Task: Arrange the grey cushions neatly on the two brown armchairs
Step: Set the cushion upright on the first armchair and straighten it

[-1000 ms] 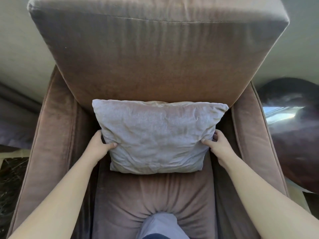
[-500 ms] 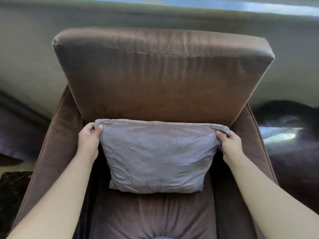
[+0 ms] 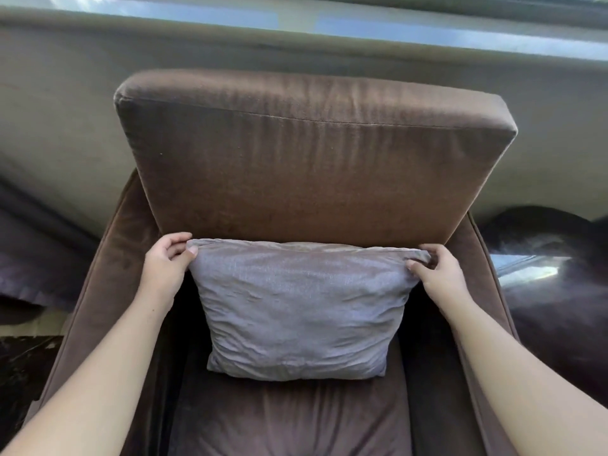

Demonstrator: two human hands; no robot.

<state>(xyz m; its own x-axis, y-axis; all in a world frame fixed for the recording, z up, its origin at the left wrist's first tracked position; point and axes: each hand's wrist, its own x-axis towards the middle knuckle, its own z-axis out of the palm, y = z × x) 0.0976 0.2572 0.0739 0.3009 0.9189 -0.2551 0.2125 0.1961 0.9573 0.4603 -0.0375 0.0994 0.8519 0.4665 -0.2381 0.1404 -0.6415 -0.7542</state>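
Observation:
A grey cushion [image 3: 296,311] stands upright on the seat of a brown armchair [image 3: 309,169], leaning against its thick back pad. My left hand [image 3: 166,263] pinches the cushion's upper left corner. My right hand [image 3: 439,273] pinches its upper right corner. The cushion sits centred between the two armrests, with its lower edge on the seat. Only one armchair and one cushion are in view.
A beige wall and a window ledge [image 3: 296,18] run behind the chair. A dark glossy rounded object [image 3: 552,281] stands to the right of the armrest. Dark fabric [image 3: 36,268] lies to the left, above dark flooring [image 3: 23,366].
My hands moved from the cushion's sides up to its top corners. The view has tilted up, so the chair sits lower in frame and the window ledge shows.

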